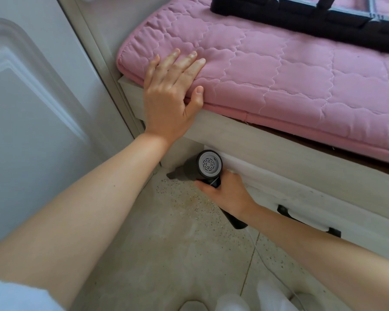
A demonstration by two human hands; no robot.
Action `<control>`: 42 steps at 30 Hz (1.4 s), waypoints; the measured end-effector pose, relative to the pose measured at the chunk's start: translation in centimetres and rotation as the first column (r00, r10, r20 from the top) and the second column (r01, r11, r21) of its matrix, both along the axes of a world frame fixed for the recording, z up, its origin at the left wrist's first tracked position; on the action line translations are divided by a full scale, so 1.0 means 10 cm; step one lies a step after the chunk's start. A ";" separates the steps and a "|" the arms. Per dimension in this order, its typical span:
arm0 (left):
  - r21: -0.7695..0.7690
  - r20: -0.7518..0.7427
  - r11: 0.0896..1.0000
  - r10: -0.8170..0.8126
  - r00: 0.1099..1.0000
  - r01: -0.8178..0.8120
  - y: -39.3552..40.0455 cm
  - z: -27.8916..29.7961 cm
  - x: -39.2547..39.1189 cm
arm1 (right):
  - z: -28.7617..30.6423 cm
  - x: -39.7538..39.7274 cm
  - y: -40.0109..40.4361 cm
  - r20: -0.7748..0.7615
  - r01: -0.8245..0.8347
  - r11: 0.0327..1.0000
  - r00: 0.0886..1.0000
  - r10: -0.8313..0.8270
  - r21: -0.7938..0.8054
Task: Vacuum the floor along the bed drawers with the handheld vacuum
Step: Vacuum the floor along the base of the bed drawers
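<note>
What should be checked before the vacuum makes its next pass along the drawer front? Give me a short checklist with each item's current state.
1. Right hand has a firm grip on the handheld vacuum: ok, fingers wrapped round the handle.
2. Nozzle down at floor level near the bed corner: ok.
3. Debris on the floor left to collect: not ok, specks are scattered beside the nozzle.
4. Left hand braced away from the vacuum: ok, flat on the pink mattress pad.
5. Drawer handle clear of the vacuum's path: cannot tell.
6. Vacuum running: cannot tell.
</note>
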State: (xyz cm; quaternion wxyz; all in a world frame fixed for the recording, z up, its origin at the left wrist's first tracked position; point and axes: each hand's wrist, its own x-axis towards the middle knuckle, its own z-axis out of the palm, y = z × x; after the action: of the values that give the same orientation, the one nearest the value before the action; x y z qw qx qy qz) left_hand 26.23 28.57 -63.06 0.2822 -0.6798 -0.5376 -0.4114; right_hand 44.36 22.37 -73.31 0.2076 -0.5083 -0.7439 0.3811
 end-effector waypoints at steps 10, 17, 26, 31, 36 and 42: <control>-0.002 -0.002 1.000 0.008 1.000 -0.008 -0.01 0.00 0.00 | 0.04 -0.05 -0.05 -0.042 -0.056 0.998 0.998 0.055 -0.014; -0.021 0.002 1.000 0.006 1.000 -0.006 -0.02 0.01 -0.01 | 0.07 -0.08 -0.10 -0.079 -0.108 0.991 0.992 0.101 -0.083; -0.048 0.036 0.999 0.000 0.999 0.002 -0.03 0.02 0.00 | 0.15 -0.05 -0.19 -0.055 -0.196 0.976 0.980 0.191 -0.091; -0.055 0.051 0.998 0.007 0.999 -0.004 -0.04 0.03 0.02 | 0.15 -0.05 -0.25 -0.021 -0.252 0.965 0.968 0.251 -0.072; -0.059 0.054 0.998 0.007 0.999 -0.004 -0.04 0.04 0.02 | 0.15 -0.08 -0.31 -0.004 -0.291 0.955 0.957 0.291 -0.064; -0.062 0.053 0.998 0.005 0.999 -0.002 -0.05 0.03 0.02 | 0.15 -0.10 -0.37 -0.024 -0.316 0.947 0.949 0.316 -0.062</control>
State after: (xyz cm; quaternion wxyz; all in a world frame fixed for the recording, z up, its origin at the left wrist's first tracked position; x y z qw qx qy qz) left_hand 26.43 28.10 -62.71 0.2472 -0.6761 -0.5585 -0.4121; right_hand 43.31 18.64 -71.79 0.1325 -0.3863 -0.8014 0.4369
